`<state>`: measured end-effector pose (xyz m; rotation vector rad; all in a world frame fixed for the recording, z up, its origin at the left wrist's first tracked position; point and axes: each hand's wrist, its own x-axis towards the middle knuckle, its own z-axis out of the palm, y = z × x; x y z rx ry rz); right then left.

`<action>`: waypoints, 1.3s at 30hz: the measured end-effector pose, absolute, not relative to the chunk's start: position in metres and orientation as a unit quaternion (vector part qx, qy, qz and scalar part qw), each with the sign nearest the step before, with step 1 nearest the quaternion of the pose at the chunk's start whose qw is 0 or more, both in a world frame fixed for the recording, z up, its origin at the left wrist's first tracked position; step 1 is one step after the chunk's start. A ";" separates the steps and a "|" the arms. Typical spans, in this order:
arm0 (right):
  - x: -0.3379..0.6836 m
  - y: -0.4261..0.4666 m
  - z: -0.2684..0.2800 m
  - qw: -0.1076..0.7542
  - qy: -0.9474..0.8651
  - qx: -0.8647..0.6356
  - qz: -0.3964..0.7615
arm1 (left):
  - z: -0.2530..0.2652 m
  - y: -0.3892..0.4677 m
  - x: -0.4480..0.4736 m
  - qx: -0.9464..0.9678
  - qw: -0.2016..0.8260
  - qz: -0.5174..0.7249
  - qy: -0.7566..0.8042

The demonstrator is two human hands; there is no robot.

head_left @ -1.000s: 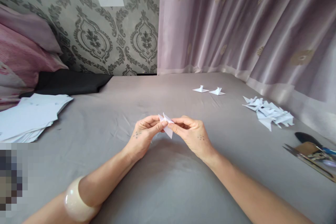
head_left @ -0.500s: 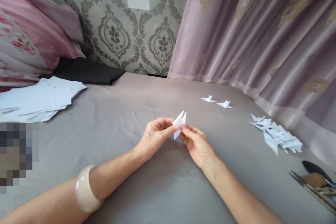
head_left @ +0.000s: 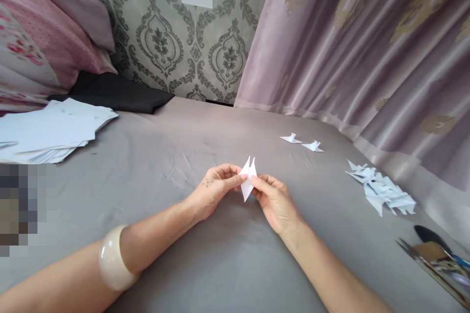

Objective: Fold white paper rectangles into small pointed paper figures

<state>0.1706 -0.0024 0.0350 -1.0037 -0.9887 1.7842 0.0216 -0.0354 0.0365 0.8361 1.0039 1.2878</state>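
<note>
Between my hands is a small piece of folded white paper (head_left: 246,189), held up over the grey cloth. It is kite-shaped, with two narrow points at the top and one point at the bottom. My left hand (head_left: 216,188) pinches its left edge between thumb and fingers. My right hand (head_left: 273,198) grips the right edge, thumb on the front face; its other fingers are partly hidden behind. Beyond the hands, two folded paper cranes (head_left: 291,138) stand on the cloth to the right. A pile of similar folded white paper shapes (head_left: 385,190) lies farther right.
A stack of white paper sheets (head_left: 55,127) lies at the left, beside a folded black cloth (head_left: 125,93). Scissors (head_left: 422,259) and other small tools sit at the lower right. Pink curtains (head_left: 312,58) hang along the right side. Grey cloth (head_left: 191,274) covers the surface.
The folded paper has turned slightly between my fingers, so its front face and both upper points now show more squarely. Both hands keep their hold. The view has shifted a little.
</note>
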 end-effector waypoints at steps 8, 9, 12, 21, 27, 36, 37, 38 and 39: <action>0.171 -0.007 0.039 0.339 -0.423 -0.410 0.734 | 0.030 -0.032 0.019 0.314 0.636 0.544 0.448; 0.171 -0.008 0.040 0.318 -0.432 -0.417 0.733 | 0.030 -0.032 0.019 0.304 0.639 0.546 0.448; 0.170 -0.011 0.042 0.262 -0.469 -0.431 0.725 | 0.030 -0.031 0.020 0.282 0.640 0.556 0.449; 0.171 -0.012 0.041 0.191 -0.555 -0.412 0.697 | 0.032 -0.028 0.012 0.253 0.669 0.522 0.465; 0.174 -0.008 0.032 0.231 -0.663 -0.423 0.572 | 0.040 -0.026 0.009 0.250 0.701 0.525 0.413; 0.180 -0.002 0.038 0.341 -0.701 -0.422 0.462 | 0.041 -0.033 0.014 0.373 0.605 0.556 0.430; 0.181 -0.001 0.042 0.373 -0.696 -0.410 0.456 | 0.042 -0.034 0.014 0.390 0.592 0.553 0.438; 0.182 0.000 0.045 0.398 -0.691 -0.397 0.455 | 0.044 -0.035 0.014 0.406 0.581 0.547 0.445; 0.182 0.000 0.047 0.413 -0.688 -0.382 0.459 | 0.045 -0.035 0.014 0.420 0.573 0.539 0.452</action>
